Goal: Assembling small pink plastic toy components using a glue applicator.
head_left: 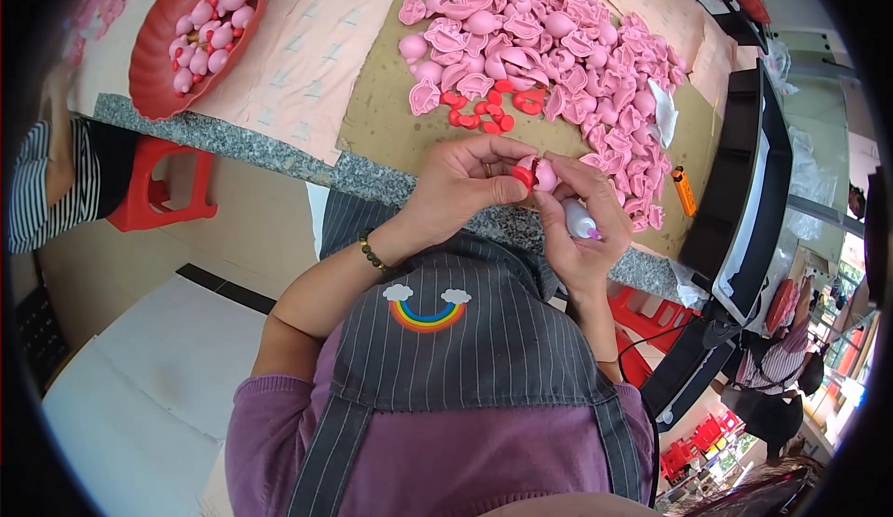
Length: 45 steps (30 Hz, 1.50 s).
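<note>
My left hand pinches a small glossy red piece between thumb and fingertips. Against it sits a small round pink plastic part, gripped by the fingertips of my right hand. The red and pink pieces touch; whether they are joined I cannot tell. Tucked in the right palm is a small white squeeze bottle with a purple tip. Just beyond my hands lie several loose red pieces, some shaped like bows. Behind them spreads a large heap of pink molded parts, partly shell-like.
A red scalloped tray with pink-and-red pieces stands at the far left. An orange-and-black cutter lies right of the heap, near a black-framed case. The granite table edge runs before me. Left is a red stool beside another person's arm.
</note>
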Available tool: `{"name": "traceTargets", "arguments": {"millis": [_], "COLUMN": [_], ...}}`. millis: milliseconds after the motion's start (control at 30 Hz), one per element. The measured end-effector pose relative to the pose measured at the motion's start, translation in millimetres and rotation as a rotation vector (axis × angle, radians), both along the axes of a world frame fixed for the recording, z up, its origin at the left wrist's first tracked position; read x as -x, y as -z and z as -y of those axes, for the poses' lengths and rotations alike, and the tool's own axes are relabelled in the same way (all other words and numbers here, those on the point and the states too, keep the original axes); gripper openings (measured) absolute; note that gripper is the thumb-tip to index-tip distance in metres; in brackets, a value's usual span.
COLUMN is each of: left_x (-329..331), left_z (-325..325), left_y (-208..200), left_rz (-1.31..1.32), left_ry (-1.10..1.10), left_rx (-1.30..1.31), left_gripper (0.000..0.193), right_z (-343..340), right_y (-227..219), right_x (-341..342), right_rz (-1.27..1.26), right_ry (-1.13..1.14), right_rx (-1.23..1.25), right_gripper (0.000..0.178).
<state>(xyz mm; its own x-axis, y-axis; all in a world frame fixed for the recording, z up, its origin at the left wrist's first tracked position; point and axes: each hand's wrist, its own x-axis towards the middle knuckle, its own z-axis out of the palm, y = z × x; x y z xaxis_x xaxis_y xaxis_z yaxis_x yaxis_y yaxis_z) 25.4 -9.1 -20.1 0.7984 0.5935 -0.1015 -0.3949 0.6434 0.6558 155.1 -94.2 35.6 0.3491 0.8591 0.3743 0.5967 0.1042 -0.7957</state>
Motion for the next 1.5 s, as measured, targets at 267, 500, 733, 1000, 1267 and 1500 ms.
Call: {"name": "traceTargets", "arguments": {"millis": [267,500,733,1000,1267,1500], "left_x": [0,1,0,1,2,3], "left_z": [1,0,0,0,-1,1], "left_y": [0,-1,-3,2,5,3], "left_rz": [-0.016,-0.034,-0.013,-0.019,0.025,0.101], "left_ry": [-0.006,-0.004,-0.01,-0.001,0.021,0.005], "left_rx": [-0.029,-0.059,-0.043,-0.035,0.009,0.058], "left_gripper": [0.036,0.035,0.034,0.034,0.035,0.038], "right_z": [0,1,1,1,-5,-5], "right_y": [-2,-3,-2,2,9,18], "right_x": [3,3,4,-2,2,2], "right_rz": [-0.066,-0.092,-0.131,-0.061,0.099,0.014], "right_ry": [-0.001,-0.005,-0.002,-0.035,-0.044,-0.069], "right_rx": [0.008,0.029,0.036,0.021,0.0,-0.094], "right_gripper": [0.027,0.027,0.025,0.027,0.036,0.038]}}
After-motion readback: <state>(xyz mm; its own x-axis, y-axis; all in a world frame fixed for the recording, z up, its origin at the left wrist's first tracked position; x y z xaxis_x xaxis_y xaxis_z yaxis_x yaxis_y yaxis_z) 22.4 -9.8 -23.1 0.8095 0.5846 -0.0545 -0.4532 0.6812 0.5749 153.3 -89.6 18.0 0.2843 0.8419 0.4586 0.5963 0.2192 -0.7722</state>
